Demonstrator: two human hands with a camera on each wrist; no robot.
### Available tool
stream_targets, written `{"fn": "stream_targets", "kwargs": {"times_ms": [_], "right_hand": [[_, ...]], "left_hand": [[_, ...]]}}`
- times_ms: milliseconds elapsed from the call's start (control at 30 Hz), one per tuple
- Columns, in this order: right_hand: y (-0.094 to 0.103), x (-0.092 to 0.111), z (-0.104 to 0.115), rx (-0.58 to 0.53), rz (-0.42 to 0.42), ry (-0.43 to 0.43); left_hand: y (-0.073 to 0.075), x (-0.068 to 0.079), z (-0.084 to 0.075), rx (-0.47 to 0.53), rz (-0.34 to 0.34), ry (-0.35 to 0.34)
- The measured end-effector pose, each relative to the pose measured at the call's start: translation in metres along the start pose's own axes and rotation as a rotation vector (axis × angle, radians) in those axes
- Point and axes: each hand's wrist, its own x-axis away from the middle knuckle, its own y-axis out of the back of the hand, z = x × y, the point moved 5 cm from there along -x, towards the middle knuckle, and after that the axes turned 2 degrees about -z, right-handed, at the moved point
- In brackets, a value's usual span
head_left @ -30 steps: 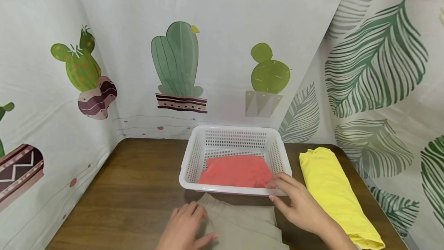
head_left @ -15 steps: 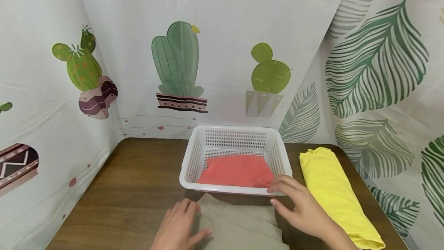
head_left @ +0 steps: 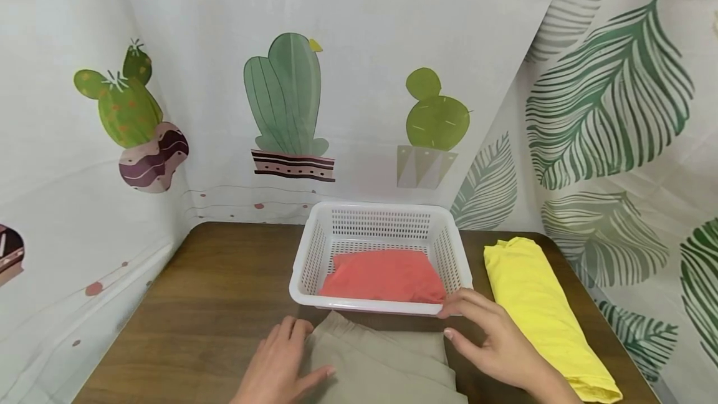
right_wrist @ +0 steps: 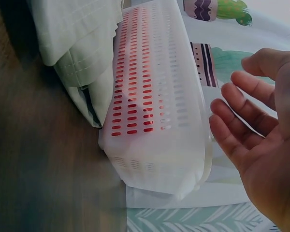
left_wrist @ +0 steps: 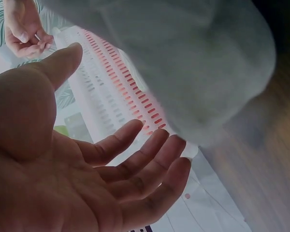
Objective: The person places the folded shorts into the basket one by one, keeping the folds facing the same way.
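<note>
A folded beige-grey garment (head_left: 387, 366) with stitched edges lies on the table in front of me, cut off by the head view's lower edge. My left hand (head_left: 275, 363) is over its left side, fingers loosely bent; in the left wrist view its palm (left_wrist: 77, 174) holds nothing. On the garment's other side, my right hand (head_left: 496, 341) hovers by the near right corner of a white perforated basket (head_left: 364, 307). Those fingers are relaxed, and the right wrist view shows them apart from the basket wall (right_wrist: 174, 96). Inside the basket lies a red cloth (head_left: 384, 276).
A yellow folded garment (head_left: 552, 320) lies along the right side of the brown wooden table (head_left: 213, 304). Behind and beside the table hangs a white curtain (head_left: 359, 80) printed with cacti and leaves. The basket stands at the table's back edge.
My left hand has drifted left, away from the beige garment's middle. The right hand has pulled back slightly toward me and to the right. Garments and basket have stayed put.
</note>
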Motion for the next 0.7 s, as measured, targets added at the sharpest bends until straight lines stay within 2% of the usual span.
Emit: {"fn": "stream_targets", "kwargs": {"times_ms": [200,367,567,700], "right_hand": [[0.001,0.002,0.001,-0.038,-0.020,0.049],[0.002,0.000,0.005,-0.067,-0.028,0.078],[0.004,0.000,0.010,-0.126,-0.017,0.081],[0.003,0.005,0.005,-0.123,-0.012,0.081]], "left_hand": [[-0.002,-0.001,0.004,0.021,0.057,0.035],[-0.005,-0.001,0.008,0.049,0.091,0.033],[-0.007,0.000,0.010,0.056,0.073,0.006],[-0.009,0.002,0.012,0.058,0.062,-0.011]]}}
